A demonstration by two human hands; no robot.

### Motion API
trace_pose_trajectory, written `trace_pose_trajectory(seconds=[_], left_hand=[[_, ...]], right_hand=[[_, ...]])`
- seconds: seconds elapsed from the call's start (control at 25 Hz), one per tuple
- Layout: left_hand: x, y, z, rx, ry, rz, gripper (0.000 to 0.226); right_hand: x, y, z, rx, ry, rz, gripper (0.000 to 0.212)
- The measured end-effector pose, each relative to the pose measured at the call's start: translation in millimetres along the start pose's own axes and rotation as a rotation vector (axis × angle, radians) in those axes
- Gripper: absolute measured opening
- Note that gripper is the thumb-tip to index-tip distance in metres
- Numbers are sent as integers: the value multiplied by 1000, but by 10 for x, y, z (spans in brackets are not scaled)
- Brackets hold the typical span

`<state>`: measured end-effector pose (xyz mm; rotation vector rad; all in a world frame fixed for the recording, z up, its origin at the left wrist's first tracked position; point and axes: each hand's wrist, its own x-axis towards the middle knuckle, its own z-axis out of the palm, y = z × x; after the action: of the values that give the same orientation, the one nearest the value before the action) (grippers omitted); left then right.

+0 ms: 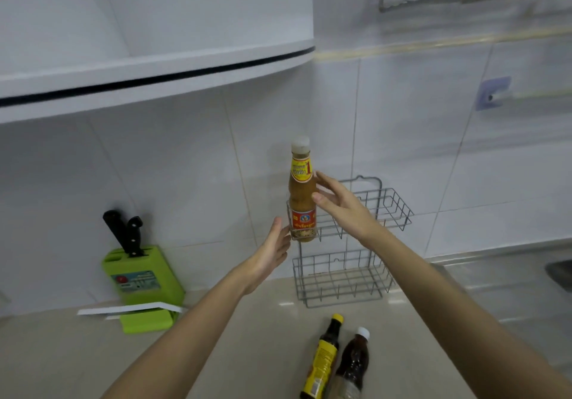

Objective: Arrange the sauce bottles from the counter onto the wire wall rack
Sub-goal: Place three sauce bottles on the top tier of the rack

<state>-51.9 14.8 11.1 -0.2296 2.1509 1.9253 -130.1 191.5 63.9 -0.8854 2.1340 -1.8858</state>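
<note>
A tall orange-brown sauce bottle with a white cap and red-yellow labels stands upright in the left end of the upper basket of the grey wire wall rack. My right hand is just right of the bottle, fingers spread, fingertips at or just off its side. My left hand is open below and left of the bottle, near the basket's corner. On the counter in front stand a dark bottle with a yellow cap and label and a dark bottle with a white cap, side by side.
The rack's lower basket holds nothing. A green knife block with black-handled knives stands at the left against the tiled wall, a white strip beside it. A white cabinet hangs overhead. A sink edge shows at far right.
</note>
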Motion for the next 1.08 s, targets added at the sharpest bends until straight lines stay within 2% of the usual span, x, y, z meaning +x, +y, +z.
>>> trace_pose_trajectory(seconds=[0.08, 0.12, 0.16, 0.24, 0.32, 0.4, 0.52, 0.72, 0.88, 0.96, 1.08], left_hand=[[-26, -227, -50, 196, 75, -55, 62], [-36, -362, -49, 302, 85, -73, 47], [-27, -489, -43, 393, 72, -95, 34], [-28, -763, 31, 589, -41, -161, 28], [47, -1024, 172, 814, -209, -223, 34], [127, -1217, 322, 1015, -305, -223, 41], [288, -1402, 571, 1170, -327, -183, 44], [558, -1551, 864, 1066, -195, -151, 44], [531, -1734, 986, 995, -106, -149, 52], [517, -1773, 992, 978, -92, -142, 48], [473, -1712, 902, 879, -54, -198, 44]], right_hand=[[-351, 255, -6, -33, 297, -73, 25], [-558, 460, 6, -85, 389, -37, 12], [-746, 695, 11, -181, 397, 58, 7], [-1100, 1210, 49, -409, 185, 396, 15], [-1352, 1642, 104, -608, -48, 692, 28], [-1487, 1844, 229, -765, -137, 799, 48], [-1555, 1946, 391, -832, -138, 806, 79], [-1658, 2176, 296, -475, -46, 832, 58], [-1733, 2142, 70, 0, 100, 996, 68], [-1772, 2133, 11, 102, 88, 1027, 66], [-1810, 2129, -61, 177, 60, 1035, 51]])
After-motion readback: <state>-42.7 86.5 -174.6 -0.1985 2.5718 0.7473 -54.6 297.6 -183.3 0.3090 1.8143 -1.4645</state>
